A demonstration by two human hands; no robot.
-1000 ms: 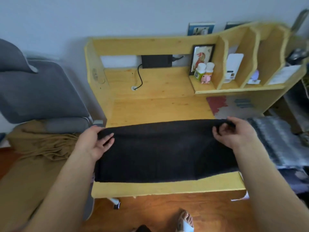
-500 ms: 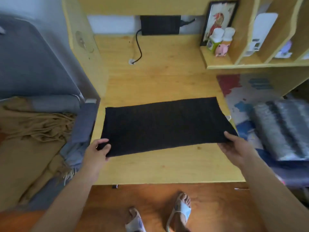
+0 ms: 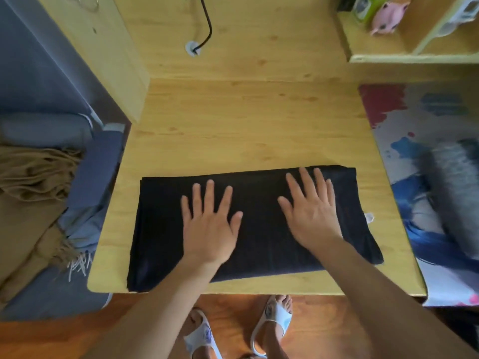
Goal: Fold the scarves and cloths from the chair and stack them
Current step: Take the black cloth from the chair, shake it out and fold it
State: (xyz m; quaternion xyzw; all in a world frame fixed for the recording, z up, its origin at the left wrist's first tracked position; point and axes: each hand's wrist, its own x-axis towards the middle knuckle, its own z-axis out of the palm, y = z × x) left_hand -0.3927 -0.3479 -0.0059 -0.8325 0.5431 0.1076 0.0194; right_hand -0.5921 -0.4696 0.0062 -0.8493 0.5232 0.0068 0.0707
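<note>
A black cloth (image 3: 160,229) lies folded in a flat rectangle on the yellow wooden desk (image 3: 246,130), near its front edge. My left hand (image 3: 210,224) rests flat on the cloth's middle with fingers spread. My right hand (image 3: 311,211) presses flat on its right half, fingers apart. To the left, on the blue-grey chair (image 3: 51,86), lie a tan fringed scarf (image 3: 31,177) and a blue-grey fringed scarf (image 3: 83,224). A grey striped folded cloth (image 3: 451,193) lies at the right on a colourful mat (image 3: 404,130).
A black cable (image 3: 204,24) runs into a hole at the desk's back. A shelf unit (image 3: 404,51) with a pink figure (image 3: 388,14) and a green bottle stands at the back right. My feet in white slippers are on the wooden floor below.
The cloth's far edge was brought toward me, which halved its depth. Both hands let go of its corners and now lie flat on top. The camera tilted further down.
</note>
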